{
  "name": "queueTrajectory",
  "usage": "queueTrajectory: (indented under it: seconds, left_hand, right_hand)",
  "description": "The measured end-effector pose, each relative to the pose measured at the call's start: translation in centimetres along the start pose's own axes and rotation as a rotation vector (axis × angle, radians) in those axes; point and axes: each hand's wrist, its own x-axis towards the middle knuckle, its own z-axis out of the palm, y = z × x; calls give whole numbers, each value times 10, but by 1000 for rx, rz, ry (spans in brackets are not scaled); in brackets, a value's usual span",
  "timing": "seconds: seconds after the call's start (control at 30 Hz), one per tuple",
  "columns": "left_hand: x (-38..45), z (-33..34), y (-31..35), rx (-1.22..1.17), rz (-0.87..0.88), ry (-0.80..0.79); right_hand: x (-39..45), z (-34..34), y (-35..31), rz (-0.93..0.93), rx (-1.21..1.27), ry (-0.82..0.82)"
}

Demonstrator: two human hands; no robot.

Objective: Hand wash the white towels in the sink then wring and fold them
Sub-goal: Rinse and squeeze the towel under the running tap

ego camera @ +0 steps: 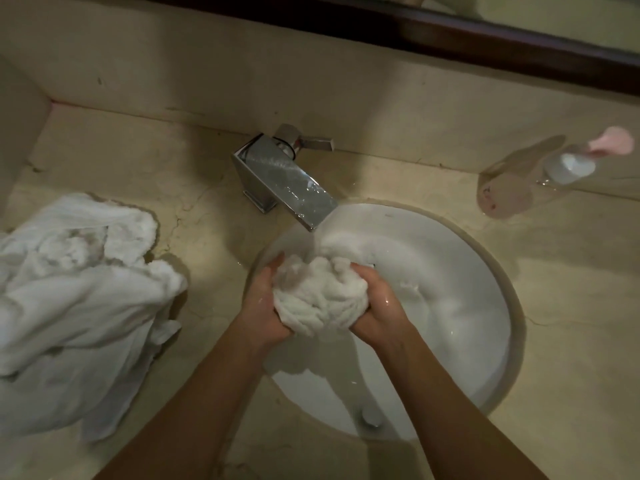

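Observation:
A wet white towel (320,294) is bunched into a ball over the round white sink (460,271). My left hand (261,303) grips its left side and my right hand (379,306) grips its right side, fingers curled into the cloth. Part of the towel trails back under the chrome faucet (277,174), from which water runs. A heap of other white towels (79,299) lies on the counter to the left of the sink.
A clear glass (505,195) and a plastic bottle with a pink cap (571,164) lie on the beige stone counter (207,223) at the right. A backsplash wall and a dark mirror frame (450,32) run along the back.

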Motion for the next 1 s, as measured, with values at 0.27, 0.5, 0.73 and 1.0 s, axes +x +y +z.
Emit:
queueTrajectory:
  seconds: [0.27,0.5,0.73,1.0]
  left_hand:
    - [16,29,3,428,212,74]
    - [19,40,2,567,363,227]
    - [29,30,3,619,323,207]
    - [27,24,-15,799,314,324]
  right_hand:
    - [-5,33,3,-427,-943,65]
    - [24,44,7,-471,-1068,114]
    - [33,46,13,-449,-1000,283]
    - [61,12,10,-196,-608,460]
